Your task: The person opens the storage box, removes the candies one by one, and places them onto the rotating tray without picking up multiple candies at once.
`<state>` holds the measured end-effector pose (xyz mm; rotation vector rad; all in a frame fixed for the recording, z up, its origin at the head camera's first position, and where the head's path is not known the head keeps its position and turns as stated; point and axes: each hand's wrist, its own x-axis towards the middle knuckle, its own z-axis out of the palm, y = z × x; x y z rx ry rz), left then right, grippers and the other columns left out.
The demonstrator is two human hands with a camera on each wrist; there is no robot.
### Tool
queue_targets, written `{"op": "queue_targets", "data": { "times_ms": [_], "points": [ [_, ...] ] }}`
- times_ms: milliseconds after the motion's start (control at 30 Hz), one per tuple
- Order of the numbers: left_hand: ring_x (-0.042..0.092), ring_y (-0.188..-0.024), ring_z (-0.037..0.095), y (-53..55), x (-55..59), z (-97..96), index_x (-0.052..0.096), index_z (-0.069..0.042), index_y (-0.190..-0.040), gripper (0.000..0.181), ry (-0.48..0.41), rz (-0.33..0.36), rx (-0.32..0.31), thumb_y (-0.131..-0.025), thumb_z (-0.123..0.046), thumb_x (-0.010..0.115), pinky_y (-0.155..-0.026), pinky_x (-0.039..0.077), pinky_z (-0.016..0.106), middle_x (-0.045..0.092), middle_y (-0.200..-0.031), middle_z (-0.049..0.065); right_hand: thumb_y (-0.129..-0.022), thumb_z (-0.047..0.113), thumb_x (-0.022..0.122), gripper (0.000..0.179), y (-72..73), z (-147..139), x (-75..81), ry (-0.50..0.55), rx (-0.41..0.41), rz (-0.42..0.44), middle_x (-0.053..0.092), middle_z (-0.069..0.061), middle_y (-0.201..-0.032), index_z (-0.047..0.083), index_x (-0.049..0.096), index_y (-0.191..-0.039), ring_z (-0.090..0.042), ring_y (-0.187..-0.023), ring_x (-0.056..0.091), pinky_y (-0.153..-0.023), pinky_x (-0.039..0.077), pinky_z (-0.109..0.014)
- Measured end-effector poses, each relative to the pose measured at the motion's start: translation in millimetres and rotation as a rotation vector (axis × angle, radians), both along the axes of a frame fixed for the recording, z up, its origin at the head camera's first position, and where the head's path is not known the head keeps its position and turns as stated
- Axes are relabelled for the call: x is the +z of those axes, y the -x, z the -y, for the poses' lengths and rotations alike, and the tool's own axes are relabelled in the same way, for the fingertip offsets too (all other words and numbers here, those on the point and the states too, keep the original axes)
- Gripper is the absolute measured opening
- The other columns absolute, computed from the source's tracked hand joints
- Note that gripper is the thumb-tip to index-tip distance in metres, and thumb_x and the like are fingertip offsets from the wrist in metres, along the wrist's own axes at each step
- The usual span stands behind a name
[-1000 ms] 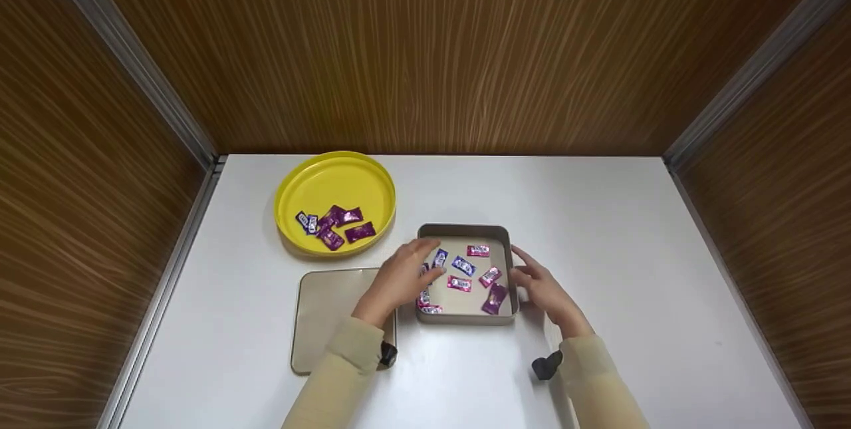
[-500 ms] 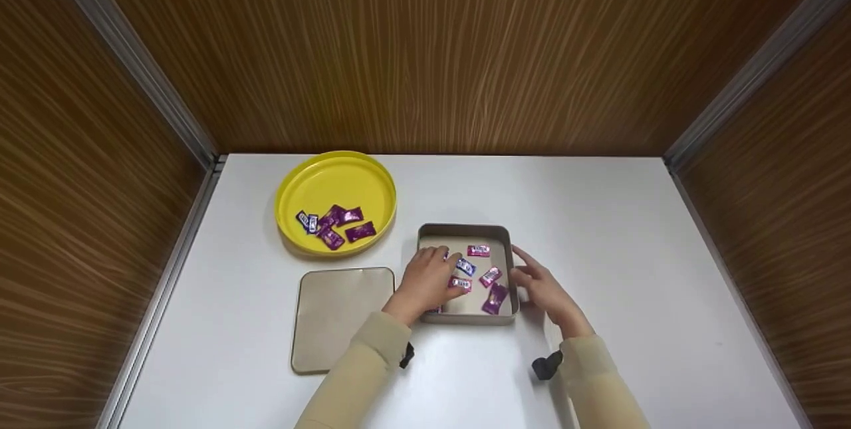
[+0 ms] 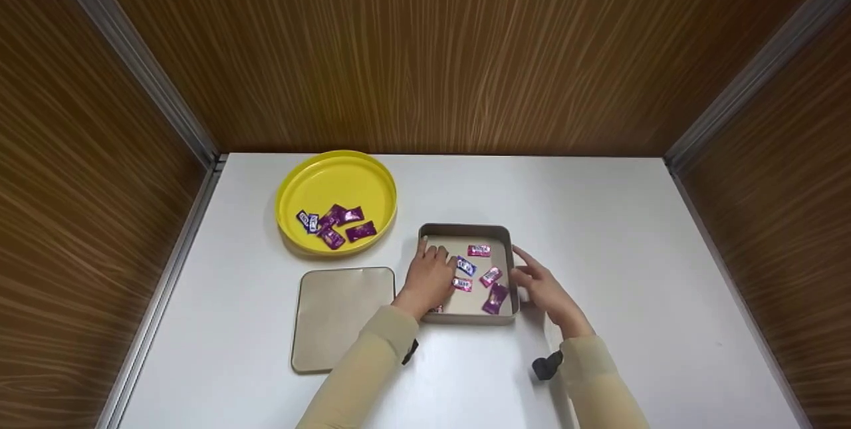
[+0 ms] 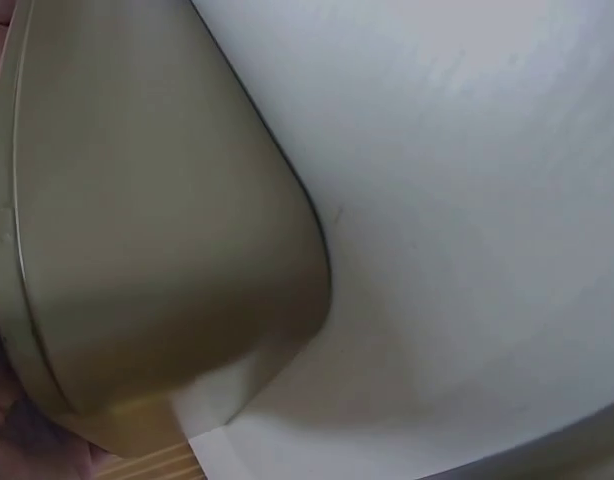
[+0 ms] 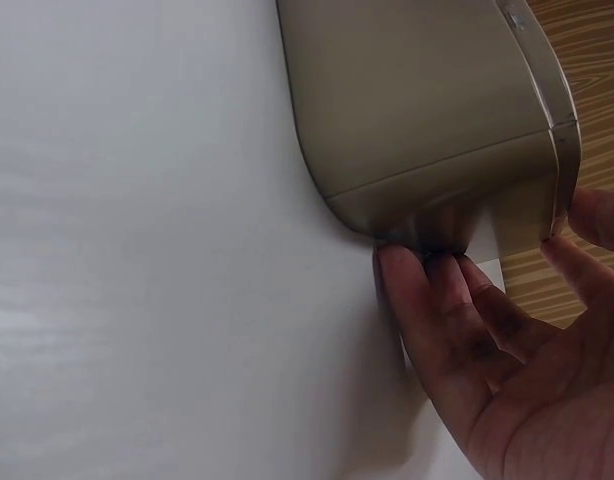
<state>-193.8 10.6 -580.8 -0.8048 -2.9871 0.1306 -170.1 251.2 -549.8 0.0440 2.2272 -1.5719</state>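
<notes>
A square beige tin (image 3: 469, 320) sits in the middle of the white table with wrapped candies in it. My left hand (image 3: 429, 281) reaches over the tin's left side, its fingers bent down inside; what lies under them is hidden. Right of that hand are a blue-wrapped candy (image 3: 466, 266), pink-wrapped candies (image 3: 490, 276) and a purple-wrapped candy (image 3: 494, 298). My right hand (image 3: 546, 290) rests its fingertips against the tin's right wall, as the right wrist view also shows. In the left wrist view, the tin's outer wall (image 4: 167, 220) fills the left part.
Behind and left stands a round yellow tray (image 3: 339, 183) with several purple and blue-white wrapped candies (image 3: 331, 237). A flat beige lid (image 3: 340, 322) lies left of the tin. Brown wood-grain panels (image 3: 439, 50) enclose the table's back and sides.
My left hand has moved slightly right and down into the tin, its fingers bending over the candies on the left side. The right hand stays against the tin's right wall.
</notes>
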Motion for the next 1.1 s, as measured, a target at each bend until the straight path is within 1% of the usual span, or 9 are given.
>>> {"op": "queue_targets", "data": {
  "times_ms": [100,233,400,500,633,833,933,1067,1100],
  "points": [
    [0.058,-0.113,0.027,1.1,-0.9,-0.6,0.067,-0.012,-0.125,0.046,0.017,0.021,0.003,-0.088,-0.04,0.068,-0.114,0.022,0.052,0.064,-0.121,0.011,-0.104,0.017,0.046,0.059,-1.0,0.1,1.9,0.009,0.0,0.009,0.046,-0.03,-0.14,0.012,0.022,-0.157,-0.047,-0.127,0.046,-0.105,0.029,-0.065],
    [0.064,-0.103,0.025,0.5,-2.6,-0.5,0.072,-0.01,-0.114,0.037,-0.003,0.0,-0.008,-0.087,-0.036,0.07,-0.113,0.025,0.053,0.068,-0.111,0.009,-0.103,0.017,0.047,0.059,-2.3,0.9,4.5,0.011,-0.002,0.009,0.046,-0.031,-0.139,0.012,0.023,-0.156,-0.048,-0.127,0.046,-0.105,0.03,-0.065],
    [0.066,-0.088,0.023,0.2,-3.8,-0.2,0.076,-0.011,-0.098,0.015,-0.026,-0.043,-0.036,-0.09,-0.017,0.064,-0.107,0.034,0.052,0.069,-0.095,0.006,-0.104,0.016,0.047,0.058,-2.5,1.6,4.9,-0.003,-0.002,0.011,0.047,-0.03,-0.139,0.011,0.023,-0.156,-0.047,-0.127,0.046,-0.106,0.028,-0.065],
    [0.066,-0.083,0.023,0.7,-2.5,0.5,0.077,-0.013,-0.093,0.016,-0.025,-0.045,-0.053,-0.089,-0.008,0.062,-0.105,0.037,0.051,0.068,-0.089,0.005,-0.104,0.016,0.046,0.058,0.2,-0.3,-2.1,-0.003,-0.001,0.01,0.047,-0.031,-0.139,0.012,0.022,-0.157,-0.048,-0.127,0.046,-0.106,0.027,-0.066],
    [0.066,-0.079,0.023,1.3,-1.1,2.5,0.078,-0.015,-0.088,0.016,-0.055,-0.041,-0.077,-0.085,-0.005,0.066,-0.102,0.04,0.049,0.068,-0.087,0.005,-0.104,0.019,0.046,0.058,7.3,-6.3,-21.4,0.003,-0.012,0.005,0.047,-0.029,-0.14,0.016,0.022,-0.157,-0.047,-0.127,0.046,-0.107,0.024,-0.067],
    [0.065,-0.075,0.022,1.1,-0.8,6.4,0.078,-0.016,-0.086,0.016,-0.067,-0.055,-0.126,-0.085,-0.006,0.066,-0.084,0.047,0.038,0.066,-0.083,0.003,-0.103,0.025,0.047,0.058,11.4,-11.0,-37.8,-0.015,-0.026,0.003,0.049,-0.024,-0.14,0.023,0.025,-0.157,-0.043,-0.126,0.049,-0.106,0.029,-0.066],
    [0.064,-0.077,0.021,1.5,0.0,9.0,0.078,-0.014,-0.088,0.015,-0.072,-0.03,-0.157,-0.087,-0.007,0.065,-0.08,0.048,0.036,0.067,-0.084,0.003,-0.103,0.022,0.047,0.058,6.4,-5.8,-21.8,-0.009,-0.021,0.008,0.047,-0.027,-0.14,0.02,0.025,-0.157,-0.044,-0.126,0.048,-0.105,0.03,-0.065],
    [0.064,-0.08,0.02,2.6,2.1,12.7,0.077,-0.012,-0.092,0.015,-0.105,0.029,-0.182,-0.09,-0.007,0.063,-0.082,0.048,0.036,0.068,-0.086,0.003,-0.104,0.017,0.045,0.058,-0.8,1.7,2.6,-0.014,-0.004,0.012,0.044,-0.031,-0.141,0.013,0.023,-0.157,-0.047,-0.127,0.047,-0.106,0.029,-0.065],
    [0.064,-0.081,0.02,2.9,2.6,13.4,0.077,-0.012,-0.092,0.015,-0.114,0.046,-0.183,-0.09,-0.008,0.063,-0.083,0.048,0.036,0.068,-0.086,0.003,-0.104,0.017,0.045,0.058,-1.2,2.0,3.5,-0.017,-0.001,0.01,0.045,-0.031,-0.141,0.012,0.023,-0.157,-0.047,-0.126,0.047,-0.106,0.029,-0.065]
  ]
}}
